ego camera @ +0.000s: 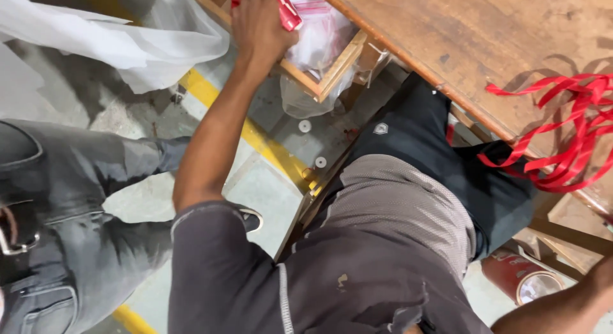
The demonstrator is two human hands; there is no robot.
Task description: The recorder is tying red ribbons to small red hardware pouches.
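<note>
Head view: left hand (pixel 258 21) reaches into open wooden drawer (pixel 332 69), fingers curled round red packet (pixel 287 9), seen from back of hand so grip partly hidden. Clear plastic bags (pixel 319 37) fill drawer beside packet. Right forearm enters at lower right corner; right hand out of frame, finger state cannot tell. Red ribbon (pixel 568 126) lies tangled on wooden table (pixel 460 27). Red canister (pixel 520 276) lies on floor under table. Another person's grey jeans (pixel 70 232) at left.

Worn matt wooden table (pixel 485 40), glossy red plastic ribbon (pixel 568 136)
</note>
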